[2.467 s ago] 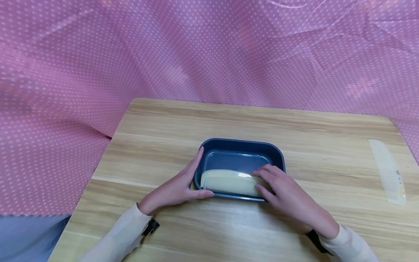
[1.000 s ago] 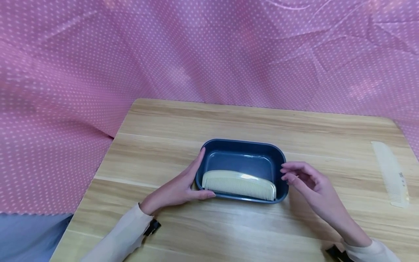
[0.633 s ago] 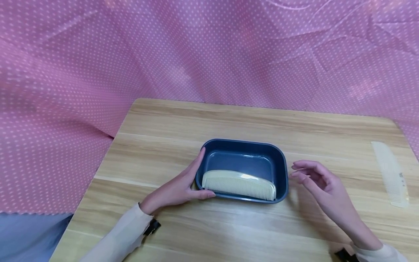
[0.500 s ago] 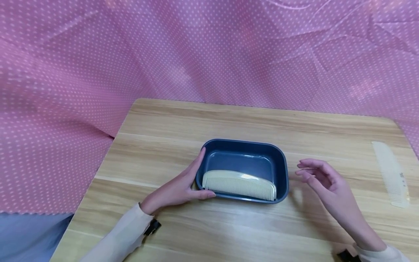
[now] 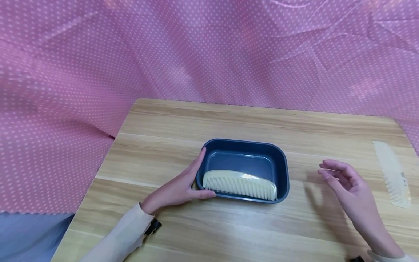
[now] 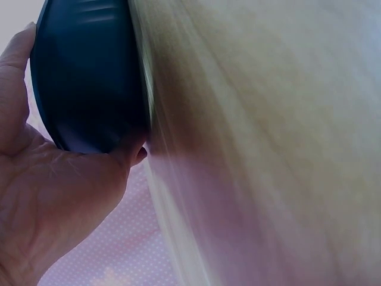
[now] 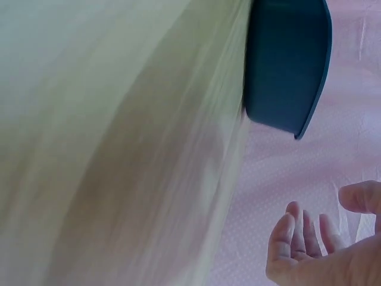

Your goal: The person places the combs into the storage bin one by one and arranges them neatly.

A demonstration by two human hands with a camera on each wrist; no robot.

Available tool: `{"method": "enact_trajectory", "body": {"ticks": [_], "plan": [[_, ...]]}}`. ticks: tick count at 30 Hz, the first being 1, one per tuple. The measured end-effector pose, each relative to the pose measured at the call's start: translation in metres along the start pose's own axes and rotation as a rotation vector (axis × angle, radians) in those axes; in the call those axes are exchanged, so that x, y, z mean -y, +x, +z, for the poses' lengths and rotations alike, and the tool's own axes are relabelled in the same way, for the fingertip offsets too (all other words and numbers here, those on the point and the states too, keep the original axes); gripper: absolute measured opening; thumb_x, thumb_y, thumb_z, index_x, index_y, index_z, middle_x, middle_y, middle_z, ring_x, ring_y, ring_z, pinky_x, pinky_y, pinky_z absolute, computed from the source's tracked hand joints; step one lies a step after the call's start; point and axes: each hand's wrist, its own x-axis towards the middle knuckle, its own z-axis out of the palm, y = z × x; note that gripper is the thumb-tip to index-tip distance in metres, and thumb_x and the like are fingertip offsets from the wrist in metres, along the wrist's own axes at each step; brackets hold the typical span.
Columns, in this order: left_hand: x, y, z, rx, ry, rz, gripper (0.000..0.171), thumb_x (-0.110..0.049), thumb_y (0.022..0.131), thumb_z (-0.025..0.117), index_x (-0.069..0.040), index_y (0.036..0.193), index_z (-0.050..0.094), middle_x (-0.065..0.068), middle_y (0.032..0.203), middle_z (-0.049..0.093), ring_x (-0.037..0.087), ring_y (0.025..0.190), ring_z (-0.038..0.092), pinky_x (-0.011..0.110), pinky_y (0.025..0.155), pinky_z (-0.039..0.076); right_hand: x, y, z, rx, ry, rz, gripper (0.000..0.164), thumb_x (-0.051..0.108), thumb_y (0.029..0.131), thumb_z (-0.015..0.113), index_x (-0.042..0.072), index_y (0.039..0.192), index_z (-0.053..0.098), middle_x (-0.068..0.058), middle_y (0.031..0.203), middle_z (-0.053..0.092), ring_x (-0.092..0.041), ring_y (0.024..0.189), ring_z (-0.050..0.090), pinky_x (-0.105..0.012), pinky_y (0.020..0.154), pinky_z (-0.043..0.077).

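A dark blue rectangular plastic box (image 5: 239, 142) stands on the table in the head view. Inside it, along its near side, leans a cream comb (image 5: 240, 185), teeth toward me. My left hand (image 5: 178, 187) rests against the box's near left corner, fingers straight along the left side and thumb along the front; the left wrist view shows it touching the box's outer wall (image 6: 89, 71). My right hand (image 5: 355, 193) hovers right of the box, fingers loosely bent and holding nothing. The right wrist view shows this hand (image 7: 324, 247) apart from the box (image 7: 286, 65).
A second, paler comb (image 5: 392, 174) lies near the right edge of the wooden table (image 5: 248, 120), beyond my right hand. Pink dotted cloth (image 5: 209, 51) hangs behind the table and down its left side.
My right hand has let go of the comb in the box and moved off to the right, over the table. My left hand and the box stay nearly where they were.
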Motion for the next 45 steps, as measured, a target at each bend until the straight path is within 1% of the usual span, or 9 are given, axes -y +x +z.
{"method": "enact_trajectory", "body": {"ticks": [6,11,17,27,33,36,40,43,45], "plan": [[-0.001,0.000,0.000,0.000,0.004,-0.006,0.128,-0.054,0.095,0.085,-0.044,0.171,-0.018,-0.014,0.179,-0.010,0.012,0.164,0.002,0.052,0.129,0.018,-0.007,-0.002,-0.018,-0.054,-0.101,0.055,0.041,0.008,0.110,0.068,0.008,0.150,0.060,0.005,0.139,0.068,0.000,0.119,0.068,-0.009,0.093,0.050],[-0.001,0.000,0.000,0.000,0.002,-0.007,0.128,-0.055,0.094,0.085,-0.044,0.171,-0.018,-0.014,0.179,-0.009,0.012,0.164,0.002,0.052,0.129,0.018,-0.016,-0.004,-0.033,-0.092,-0.142,0.034,0.043,0.002,0.109,0.066,0.011,0.151,0.059,0.012,0.137,0.067,0.004,0.121,0.064,-0.006,0.094,0.047],[0.000,0.001,0.000,-0.001,-0.002,-0.001,0.128,-0.054,0.094,0.085,-0.044,0.171,-0.017,-0.014,0.179,-0.009,0.011,0.164,0.002,0.051,0.129,0.018,-0.021,-0.009,-0.048,-0.154,-0.280,0.055,0.050,0.003,0.111,0.063,0.020,0.157,0.054,0.021,0.138,0.054,0.012,0.116,0.058,-0.003,0.093,0.044],[0.000,0.000,0.000,-0.008,0.002,-0.003,0.128,-0.053,0.095,0.085,-0.044,0.171,-0.017,-0.015,0.179,-0.009,0.011,0.164,0.002,0.052,0.129,0.019,-0.024,-0.010,-0.067,-0.290,-0.341,0.143,0.053,0.011,0.111,0.064,0.032,0.158,0.050,0.025,0.141,0.040,0.002,0.136,0.041,-0.006,0.108,0.031],[-0.001,0.000,0.000,-0.006,0.000,-0.005,0.128,-0.053,0.095,0.085,-0.044,0.171,-0.017,-0.015,0.179,-0.010,0.011,0.164,0.002,0.052,0.129,0.018,-0.026,-0.008,-0.076,-0.375,-0.348,0.188,0.055,0.017,0.111,0.061,0.043,0.156,0.044,0.009,0.164,0.031,-0.010,0.155,0.021,-0.012,0.116,0.013],[-0.001,0.000,0.000,-0.007,0.004,-0.004,0.128,-0.053,0.095,0.085,-0.044,0.171,-0.017,-0.015,0.179,-0.010,0.011,0.164,0.002,0.052,0.129,0.019,-0.027,-0.006,-0.079,-0.412,-0.302,0.210,0.052,0.016,0.110,0.059,0.053,0.144,0.043,0.014,0.160,0.030,-0.012,0.157,0.016,-0.018,0.119,0.009],[0.000,0.000,0.000,-0.008,0.007,-0.007,0.128,-0.052,0.095,0.085,-0.044,0.171,-0.017,-0.015,0.179,-0.010,0.011,0.164,0.002,0.052,0.129,0.019,-0.030,-0.004,-0.085,-0.413,-0.265,0.216,0.050,0.017,0.111,0.056,0.056,0.138,0.040,-0.006,0.172,0.020,-0.019,0.159,0.006,-0.038,0.126,-0.005],[0.000,0.001,0.000,-0.010,0.008,-0.004,0.128,-0.051,0.095,0.085,-0.044,0.171,-0.017,-0.015,0.179,-0.010,0.011,0.164,0.002,0.052,0.129,0.018,-0.036,-0.001,-0.094,-0.358,-0.296,0.216,0.054,0.020,0.112,0.055,0.055,0.146,0.032,-0.026,0.176,-0.002,-0.030,0.162,-0.006,-0.058,0.125,-0.012],[-0.001,0.001,0.000,-0.009,0.008,-0.001,0.128,-0.051,0.095,0.085,-0.044,0.171,-0.017,-0.015,0.179,-0.010,0.011,0.164,0.002,0.052,0.129,0.018,-0.042,-0.001,-0.102,-0.319,-0.335,0.223,0.060,0.022,0.111,0.055,0.050,0.156,0.027,-0.030,0.176,-0.008,-0.036,0.162,-0.011,-0.064,0.123,-0.012]]}}
